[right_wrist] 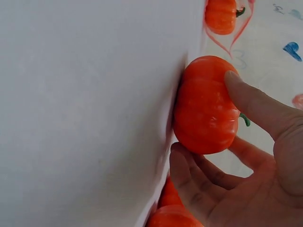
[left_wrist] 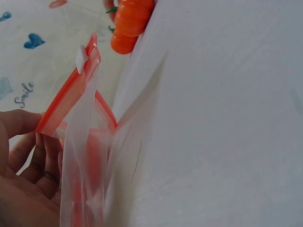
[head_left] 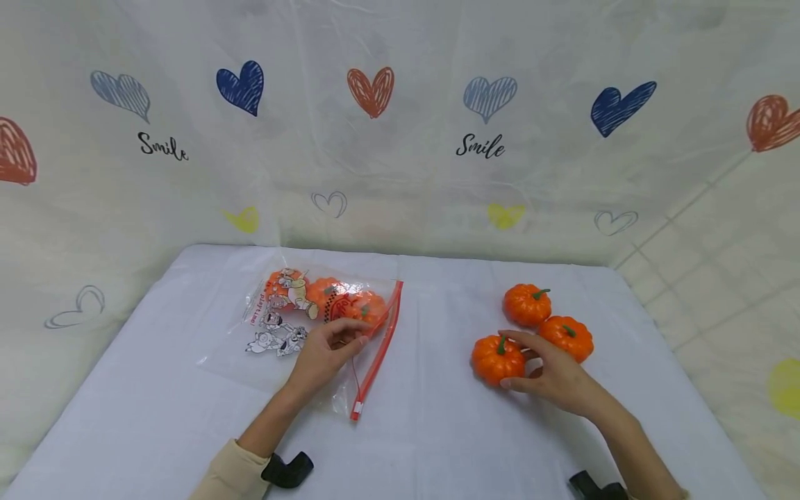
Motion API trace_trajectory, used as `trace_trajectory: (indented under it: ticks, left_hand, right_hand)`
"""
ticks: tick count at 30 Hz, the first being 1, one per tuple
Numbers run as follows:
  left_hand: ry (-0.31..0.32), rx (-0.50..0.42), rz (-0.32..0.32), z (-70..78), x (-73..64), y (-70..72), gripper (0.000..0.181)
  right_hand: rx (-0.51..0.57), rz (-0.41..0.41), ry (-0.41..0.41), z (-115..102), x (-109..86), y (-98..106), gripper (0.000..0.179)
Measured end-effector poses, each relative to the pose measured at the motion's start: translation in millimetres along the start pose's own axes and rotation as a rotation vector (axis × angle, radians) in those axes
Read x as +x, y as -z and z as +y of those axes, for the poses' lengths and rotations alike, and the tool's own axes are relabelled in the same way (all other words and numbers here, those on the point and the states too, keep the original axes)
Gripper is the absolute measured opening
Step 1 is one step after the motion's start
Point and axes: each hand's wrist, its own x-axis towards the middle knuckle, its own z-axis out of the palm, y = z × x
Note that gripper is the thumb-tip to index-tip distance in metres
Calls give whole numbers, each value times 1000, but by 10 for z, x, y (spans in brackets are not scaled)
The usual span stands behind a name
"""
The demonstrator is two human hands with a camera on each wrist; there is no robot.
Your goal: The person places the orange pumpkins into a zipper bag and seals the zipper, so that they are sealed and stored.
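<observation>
My left hand [head_left: 326, 353] pinches the red-edged upper layer of a clear zip bag [head_left: 232, 355] between thumb and fingers. In the left wrist view the bag's mouth gapes, its red zip strip [left_wrist: 63, 97] lifted away from the lower edge, with a white slider [left_wrist: 82, 59] at one end. Several small orange pumpkins [head_left: 369, 305] lie inside the bag, under its printed cartoon figures. To the right, my right hand [head_left: 556, 378] holds another small pumpkin [head_left: 489, 360] at its sides, thumb and fingers around it. That pumpkin sits upright on the white cloth, its green stem up.
Two more small pumpkins, one at the back [head_left: 526, 305] and one to its right [head_left: 567, 337], stand just beyond my right hand. A white cloth [head_left: 431, 430] covers the table. Behind it hangs a pale curtain [head_left: 412, 167] printed with hearts.
</observation>
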Motion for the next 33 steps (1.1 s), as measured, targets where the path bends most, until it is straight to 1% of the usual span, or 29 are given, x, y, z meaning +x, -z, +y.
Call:
trace_trajectory:
  ticks: [4, 8, 11, 21, 27, 31, 33]
  left_hand:
    - [-9, -1, 2, -10, 0, 6, 25]
    - [-17, 3, 4, -10, -3, 2, 24]
    - [-16, 2, 5, -5, -6, 1, 24]
    - [-5, 1, 10, 10, -6, -10, 23]
    - [-6, 6, 10, 10, 5, -22, 23]
    - [-4, 10, 6, 7, -2, -10, 23]
    - [1, 21, 6, -1, -10, 0, 23]
  right_hand:
    - [10, -19, -23, -20, 24, -18, 83]
    - [16, -43, -79, -50, 32, -48, 83]
    - [17, -47, -106, -78, 48, -84, 82]
    - [13, -17, -97, -132, 106, -167, 77]
    - [1, -16, -98, -146, 143, -212, 76]
    - [-16, -11, -68, -177, 180, -250, 74]
    - [-2, -12, -38, -206, 203, -273, 72]
